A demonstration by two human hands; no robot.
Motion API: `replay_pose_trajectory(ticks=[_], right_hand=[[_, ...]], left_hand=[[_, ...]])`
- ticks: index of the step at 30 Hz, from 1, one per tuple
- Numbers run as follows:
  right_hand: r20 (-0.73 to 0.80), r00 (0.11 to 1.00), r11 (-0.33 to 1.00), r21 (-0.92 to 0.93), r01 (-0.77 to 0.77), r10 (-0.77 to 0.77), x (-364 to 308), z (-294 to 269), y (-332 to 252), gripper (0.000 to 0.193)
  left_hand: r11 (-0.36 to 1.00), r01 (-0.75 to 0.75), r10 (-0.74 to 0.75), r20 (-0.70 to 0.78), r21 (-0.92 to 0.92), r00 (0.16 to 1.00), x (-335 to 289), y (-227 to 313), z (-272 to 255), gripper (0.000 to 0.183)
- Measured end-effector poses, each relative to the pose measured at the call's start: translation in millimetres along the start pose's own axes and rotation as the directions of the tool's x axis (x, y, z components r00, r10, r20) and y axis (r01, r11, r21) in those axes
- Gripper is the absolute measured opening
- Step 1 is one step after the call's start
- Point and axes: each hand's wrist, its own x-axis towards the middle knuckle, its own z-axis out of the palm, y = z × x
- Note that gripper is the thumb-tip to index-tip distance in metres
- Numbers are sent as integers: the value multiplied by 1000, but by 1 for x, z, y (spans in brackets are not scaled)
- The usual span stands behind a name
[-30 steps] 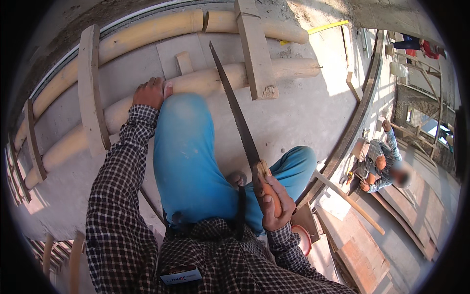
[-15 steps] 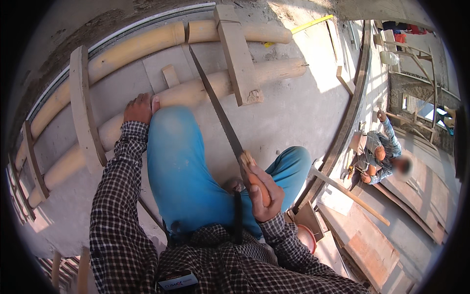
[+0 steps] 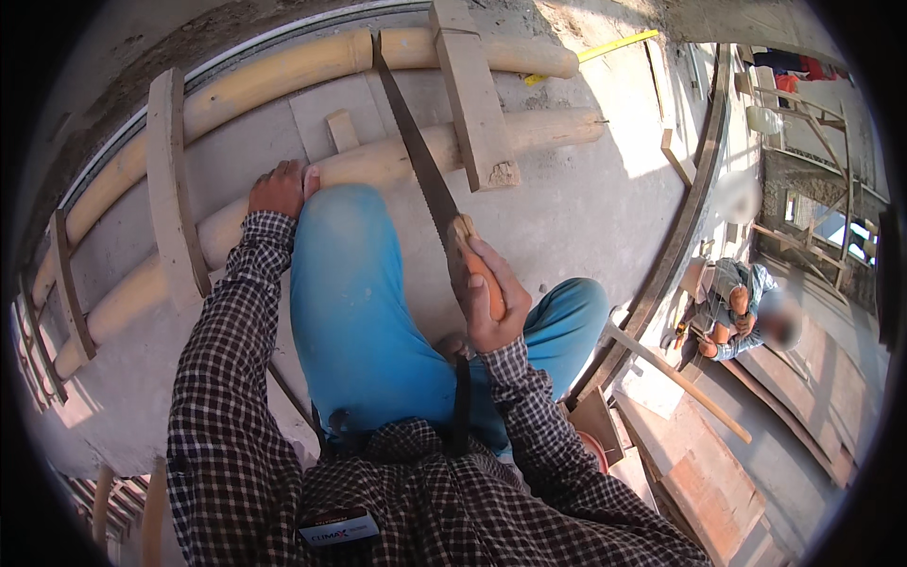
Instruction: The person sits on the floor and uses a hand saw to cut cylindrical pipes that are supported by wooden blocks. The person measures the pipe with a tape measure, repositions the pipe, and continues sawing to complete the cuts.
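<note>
My right hand [image 3: 498,295] is closed around the orange-brown wooden handle of a handsaw [image 3: 416,142]. The long, toothed blade slants away to the far left. Its tip sits at a narrow cut in the far round wooden pole [image 3: 274,82], and the blade also passes over the near pole [image 3: 553,128]. My left hand [image 3: 277,189] grips the near pole just left of my raised knee, fingers bent over the wood. Flat wooden crosspieces [image 3: 472,104] join the two poles like ladder rungs.
A yellow measuring stick [image 3: 595,49] lies beyond the poles' right end. To the right, a long-handled tool [image 3: 680,383] lies near boards [image 3: 694,472] and a dark curved beam [image 3: 694,203]. Another person [image 3: 742,307] crouches at far right, beside planks.
My right hand has pushed the saw away from me, toward the far pole. My left hand keeps its grip on the near pole. The other person's raised arm has come down.
</note>
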Motion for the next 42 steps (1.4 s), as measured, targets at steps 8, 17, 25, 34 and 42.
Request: replay_pose_trajectory(ticks=[8, 17, 25, 34, 42], right_hand=[[33, 998, 997, -41, 63, -62, -31, -10, -30, 37], [-19, 996, 987, 129, 95, -93, 85, 52, -2, 42], [111, 994, 987, 158, 0, -18, -55, -46, -17, 44], [-11, 983, 973, 135, 185, -185, 9, 2, 16, 53], [71, 997, 991, 130, 26, -36, 40, 49, 41, 49]], left_hand=[[1000, 11, -9, -68, 18, 998, 2, -24, 10, 53], [998, -54, 56, -138, 21, 989, 5, -29, 28, 43], [996, -61, 66, -101, 59, 993, 16, -47, 40, 35], [995, 36, -36, 7, -92, 999, 36, -78, 76, 54], [994, 54, -24, 294, -96, 956, 16, -36, 39, 52]])
